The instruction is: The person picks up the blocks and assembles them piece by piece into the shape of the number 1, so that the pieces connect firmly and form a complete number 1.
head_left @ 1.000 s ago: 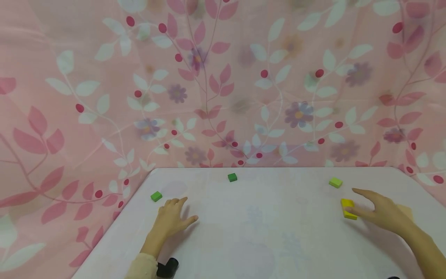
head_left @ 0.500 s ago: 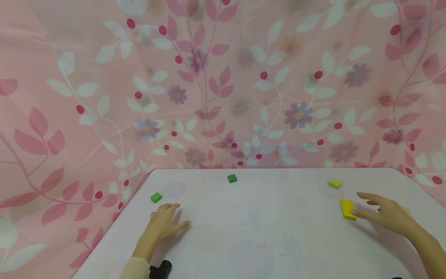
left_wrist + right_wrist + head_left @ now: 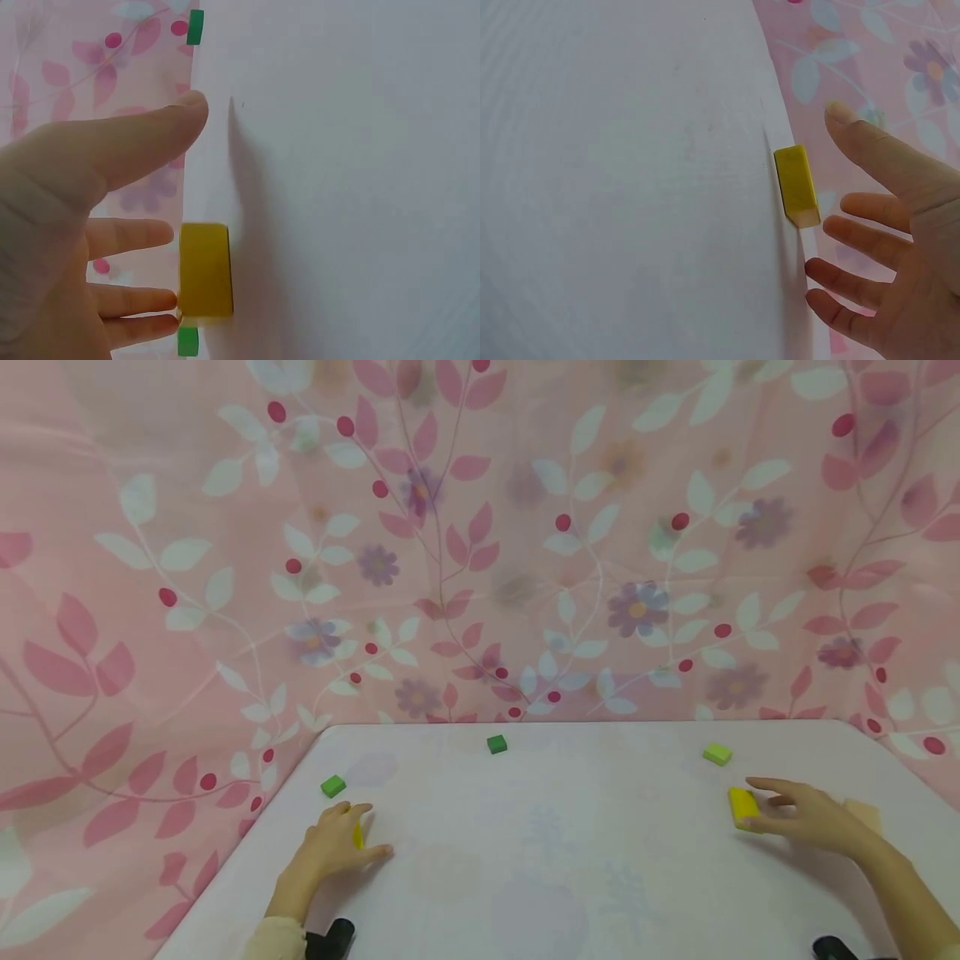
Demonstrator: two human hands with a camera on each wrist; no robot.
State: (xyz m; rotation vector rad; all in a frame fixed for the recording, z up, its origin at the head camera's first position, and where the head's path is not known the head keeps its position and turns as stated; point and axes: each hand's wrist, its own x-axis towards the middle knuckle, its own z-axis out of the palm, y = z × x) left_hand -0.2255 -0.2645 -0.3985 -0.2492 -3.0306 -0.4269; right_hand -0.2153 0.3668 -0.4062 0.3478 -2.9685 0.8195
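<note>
Over a yellow block (image 3: 358, 836) at the table's left side is my left hand (image 3: 333, 843), thumb spread away from the fingers. The left wrist view shows that yellow block (image 3: 205, 270) by the fingertips; whether they touch it cannot be told. My right hand (image 3: 813, 817) hovers beside another yellow block (image 3: 742, 807), its thumb overlapping the block's near end. In the right wrist view this block (image 3: 796, 180) stands clear of the thumb, with the fingers of the right hand (image 3: 907, 255) apart and loosely bent.
Green blocks lie at the far left (image 3: 333, 786) and far middle (image 3: 497, 744) of the white table (image 3: 525, 843). A lime block (image 3: 717, 754) is at the far right. Behind the right hand is a pale tan piece (image 3: 864, 815). A floral curtain (image 3: 480, 543) hangs behind.
My left hand has moved left and toward the near edge, exposing part of the yellow block. My right hand has shifted right and then back left, close to its yellow block.
</note>
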